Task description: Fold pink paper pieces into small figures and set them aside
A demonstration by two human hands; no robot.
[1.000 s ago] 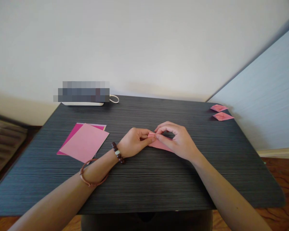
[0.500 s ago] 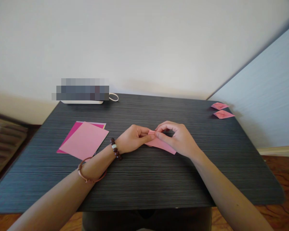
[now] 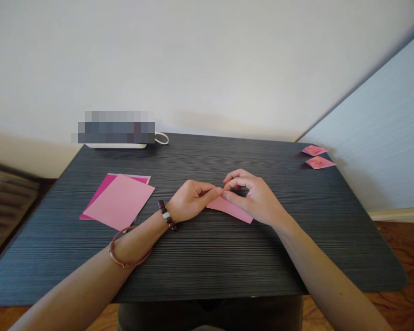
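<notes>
A folded piece of pink paper (image 3: 232, 209) is held between my two hands over the middle of the dark table. My left hand (image 3: 193, 198) pinches its upper left edge between thumb and fingers. On the same edge, my right hand (image 3: 253, 195) has its thumb and index finger closed together, right beside the left thumb tip. The hands cover part of the paper, so its far side is hidden. A beaded bracelet (image 3: 166, 215) and a brown bangle (image 3: 112, 252) are on my left wrist and forearm.
Left of my hands lies a stack of square paper, with a light pink sheet (image 3: 120, 202) over a magenta one (image 3: 98, 198). Two folded pink paper pieces (image 3: 320, 162) sit at the table's right edge. A blurred-out object with a white base (image 3: 115, 145) and looped cord (image 3: 163, 138) stands at the back left.
My left thumb has moved slightly up and right, covering the small folded edge that showed between the hands. The right hand has barely moved, and both hands still hold the pink paper.
</notes>
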